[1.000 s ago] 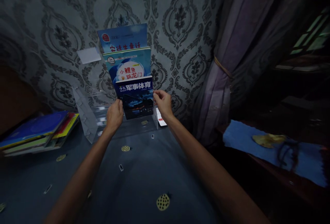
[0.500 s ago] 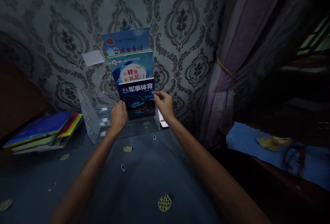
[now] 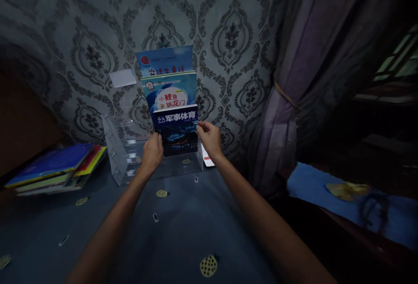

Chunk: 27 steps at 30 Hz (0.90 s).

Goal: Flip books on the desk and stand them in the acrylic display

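A dark blue book (image 3: 178, 133) with white Chinese lettering stands upright at the front of a clear acrylic rack (image 3: 119, 153). My left hand (image 3: 153, 151) is closed on its left edge, fingertips partly hidden. The right edge is pinched between the thumb and fingers of my right hand (image 3: 209, 136). Behind it rises a light blue book (image 3: 173, 90) with a round white title patch. Farthest back and highest is another blue book (image 3: 166, 59) with red lettering.
Several books (image 3: 55, 164) lie stacked at the left on the dark patterned tablecloth (image 3: 176, 240). A lit phone-like screen (image 3: 207, 157) is behind the rack's right end. A white card (image 3: 122, 78) is on the wall. The tied curtain (image 3: 274, 123) hangs right, near a blue cloth (image 3: 307, 184).
The whole view has shifted slightly, so things appear a little lower. Both hands keep their hold on the dark blue book, which has hardly moved in the rack.
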Each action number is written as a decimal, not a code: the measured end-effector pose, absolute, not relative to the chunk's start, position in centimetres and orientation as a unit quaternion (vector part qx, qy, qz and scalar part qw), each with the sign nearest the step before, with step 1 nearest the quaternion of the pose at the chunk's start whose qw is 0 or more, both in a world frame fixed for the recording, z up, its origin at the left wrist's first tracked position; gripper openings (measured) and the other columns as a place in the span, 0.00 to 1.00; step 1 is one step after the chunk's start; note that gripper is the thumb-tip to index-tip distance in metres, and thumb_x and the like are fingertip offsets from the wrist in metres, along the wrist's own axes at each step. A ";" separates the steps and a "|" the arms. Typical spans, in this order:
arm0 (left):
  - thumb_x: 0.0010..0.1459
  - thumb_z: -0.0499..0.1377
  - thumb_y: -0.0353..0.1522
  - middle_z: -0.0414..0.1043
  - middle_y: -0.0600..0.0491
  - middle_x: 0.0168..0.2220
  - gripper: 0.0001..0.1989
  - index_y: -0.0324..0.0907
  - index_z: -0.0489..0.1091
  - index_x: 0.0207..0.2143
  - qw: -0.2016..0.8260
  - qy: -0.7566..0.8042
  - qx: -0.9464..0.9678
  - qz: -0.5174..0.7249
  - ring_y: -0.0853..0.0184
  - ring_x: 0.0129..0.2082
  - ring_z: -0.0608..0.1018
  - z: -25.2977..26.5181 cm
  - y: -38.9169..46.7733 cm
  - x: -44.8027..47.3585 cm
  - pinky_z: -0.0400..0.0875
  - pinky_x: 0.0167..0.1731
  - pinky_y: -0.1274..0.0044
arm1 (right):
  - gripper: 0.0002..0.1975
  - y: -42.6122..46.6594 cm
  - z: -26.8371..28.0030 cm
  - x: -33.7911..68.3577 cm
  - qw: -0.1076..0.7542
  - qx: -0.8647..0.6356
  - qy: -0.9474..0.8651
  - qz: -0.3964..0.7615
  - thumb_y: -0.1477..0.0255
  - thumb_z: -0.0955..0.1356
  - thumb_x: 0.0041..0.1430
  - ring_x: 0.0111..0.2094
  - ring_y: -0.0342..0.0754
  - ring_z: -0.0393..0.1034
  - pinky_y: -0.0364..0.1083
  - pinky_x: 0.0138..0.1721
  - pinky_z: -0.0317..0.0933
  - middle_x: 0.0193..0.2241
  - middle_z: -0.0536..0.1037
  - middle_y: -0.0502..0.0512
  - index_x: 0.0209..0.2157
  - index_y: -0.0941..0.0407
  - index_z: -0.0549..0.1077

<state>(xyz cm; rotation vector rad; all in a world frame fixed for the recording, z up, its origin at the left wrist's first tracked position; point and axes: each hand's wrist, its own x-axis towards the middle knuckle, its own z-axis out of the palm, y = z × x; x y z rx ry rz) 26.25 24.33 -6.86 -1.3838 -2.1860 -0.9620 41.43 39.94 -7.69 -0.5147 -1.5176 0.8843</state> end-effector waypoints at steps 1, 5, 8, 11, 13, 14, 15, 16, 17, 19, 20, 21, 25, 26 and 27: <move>0.71 0.44 0.32 0.75 0.46 0.33 0.14 0.44 0.66 0.35 0.190 -0.774 -0.496 -0.345 0.58 0.38 0.79 -6.9 24.3 26.2 0.69 0.40 0.71 | 0.15 39.9 -7.7 41.5 0.611 -0.225 -0.658 0.378 0.63 0.68 0.54 0.34 0.53 0.76 0.51 0.41 0.68 0.33 0.83 0.58 0.36 0.57 0.81; 0.71 0.45 0.32 0.75 0.46 0.36 0.12 0.45 0.66 0.36 0.194 -0.763 -0.503 -0.358 0.58 0.40 0.79 -7.1 24.3 26.0 0.71 0.43 0.69 | 0.15 39.9 -7.6 41.6 0.611 -0.233 -0.663 0.365 0.63 0.68 0.54 0.35 0.54 0.76 0.51 0.41 0.68 0.33 0.83 0.59 0.35 0.57 0.81; 0.71 0.45 0.31 0.76 0.45 0.40 0.12 0.44 0.66 0.39 0.198 -0.755 -0.506 -0.367 0.58 0.43 0.79 -7.1 24.3 26.0 0.71 0.46 0.69 | 0.14 39.9 -7.6 41.7 0.611 -0.235 -0.666 0.359 0.63 0.68 0.55 0.35 0.53 0.76 0.51 0.41 0.68 0.33 0.83 0.58 0.35 0.57 0.81; 0.71 0.45 0.31 0.77 0.44 0.41 0.12 0.44 0.67 0.41 0.199 -0.747 -0.512 -0.375 0.58 0.45 0.79 -7.1 24.2 26.0 0.71 0.48 0.68 | 0.13 39.9 -7.6 41.7 0.614 -0.237 -0.666 0.350 0.63 0.68 0.55 0.35 0.53 0.75 0.51 0.41 0.68 0.33 0.83 0.58 0.35 0.56 0.81; 0.71 0.45 0.31 0.77 0.43 0.43 0.12 0.42 0.68 0.43 0.199 -0.743 -0.515 -0.378 0.57 0.46 0.79 -7.1 24.2 26.1 0.71 0.49 0.67 | 0.14 39.9 -7.6 41.6 0.616 -0.238 -0.667 0.345 0.62 0.68 0.55 0.34 0.53 0.75 0.51 0.41 0.68 0.33 0.83 0.58 0.35 0.57 0.80; 0.71 0.45 0.31 0.77 0.42 0.44 0.13 0.41 0.68 0.45 0.200 -0.742 -0.515 -0.380 0.56 0.47 0.79 -7.1 24.1 26.1 0.71 0.50 0.66 | 0.14 39.9 -7.5 41.6 0.616 -0.238 -0.667 0.344 0.62 0.68 0.55 0.34 0.53 0.75 0.51 0.41 0.68 0.33 0.82 0.58 0.35 0.57 0.80; 0.71 0.44 0.31 0.76 0.40 0.45 0.14 0.40 0.68 0.47 0.202 -0.741 -0.515 -0.380 0.55 0.48 0.78 -7.1 24.0 26.2 0.71 0.51 0.65 | 0.14 39.8 -7.5 41.6 0.617 -0.238 -0.667 0.343 0.62 0.68 0.55 0.34 0.53 0.75 0.51 0.40 0.68 0.33 0.82 0.58 0.36 0.57 0.80; 0.71 0.44 0.31 0.76 0.39 0.47 0.14 0.39 0.68 0.49 0.204 -0.741 -0.515 -0.379 0.55 0.50 0.78 -7.1 23.8 26.3 0.70 0.52 0.64 | 0.15 39.8 -7.5 41.7 0.617 -0.239 -0.666 0.344 0.62 0.67 0.55 0.34 0.53 0.74 0.51 0.40 0.67 0.32 0.82 0.58 0.37 0.57 0.80; 0.71 0.44 0.31 0.76 0.39 0.49 0.15 0.38 0.68 0.50 0.206 -0.742 -0.515 -0.377 0.55 0.51 0.77 -7.2 23.5 26.3 0.70 0.54 0.64 | 0.16 39.7 -7.6 41.7 0.617 -0.241 -0.664 0.347 0.62 0.67 0.55 0.33 0.53 0.74 0.51 0.39 0.67 0.32 0.81 0.57 0.38 0.57 0.79; 0.72 0.45 0.32 0.75 0.40 0.51 0.16 0.38 0.67 0.53 0.212 -0.746 -0.513 -0.367 0.56 0.54 0.75 -7.4 22.5 26.2 0.68 0.56 0.64 | 0.18 39.6 -7.7 41.8 0.621 -0.246 -0.659 0.346 0.62 0.67 0.55 0.33 0.53 0.73 0.51 0.39 0.67 0.32 0.80 0.57 0.42 0.58 0.78; 0.72 0.45 0.32 0.74 0.40 0.52 0.16 0.39 0.67 0.54 0.215 -0.750 -0.510 -0.361 0.57 0.55 0.74 -7.6 21.8 26.0 0.68 0.57 0.64 | 0.19 39.6 -7.9 41.9 0.625 -0.248 -0.656 0.343 0.62 0.67 0.55 0.34 0.52 0.73 0.51 0.39 0.67 0.33 0.80 0.56 0.44 0.57 0.77; 0.71 0.46 0.32 0.74 0.41 0.53 0.16 0.39 0.67 0.55 0.218 -0.756 -0.506 -0.354 0.57 0.56 0.74 -7.8 21.0 25.7 0.67 0.58 0.64 | 0.19 39.7 -8.1 41.9 0.632 -0.249 -0.656 0.329 0.63 0.67 0.55 0.34 0.52 0.73 0.51 0.38 0.67 0.33 0.79 0.56 0.46 0.57 0.76; 0.71 0.47 0.33 0.73 0.41 0.53 0.16 0.39 0.67 0.56 0.249 -0.787 -0.480 -0.297 0.55 0.55 0.72 -8.8 16.6 23.0 0.66 0.57 0.63 | 0.18 39.9 -8.9 42.2 0.644 -0.246 -0.662 0.295 0.65 0.66 0.58 0.34 0.52 0.74 0.52 0.36 0.68 0.35 0.78 0.55 0.50 0.54 0.72; 0.70 0.47 0.33 0.73 0.40 0.54 0.17 0.39 0.67 0.56 0.260 -0.799 -0.467 -0.275 0.54 0.55 0.72 -8.9 15.3 22.0 0.66 0.57 0.63 | 0.19 39.9 -9.1 42.4 0.642 -0.246 -0.664 0.293 0.65 0.66 0.58 0.34 0.53 0.74 0.53 0.36 0.69 0.35 0.77 0.56 0.50 0.54 0.72; 0.70 0.48 0.33 0.72 0.40 0.54 0.17 0.38 0.67 0.56 0.270 -0.812 -0.452 -0.251 0.53 0.55 0.72 -9.0 14.0 20.9 0.65 0.58 0.62 | 0.19 39.7 -9.3 42.5 0.639 -0.247 -0.667 0.293 0.65 0.67 0.58 0.34 0.53 0.75 0.53 0.35 0.69 0.36 0.77 0.56 0.51 0.53 0.71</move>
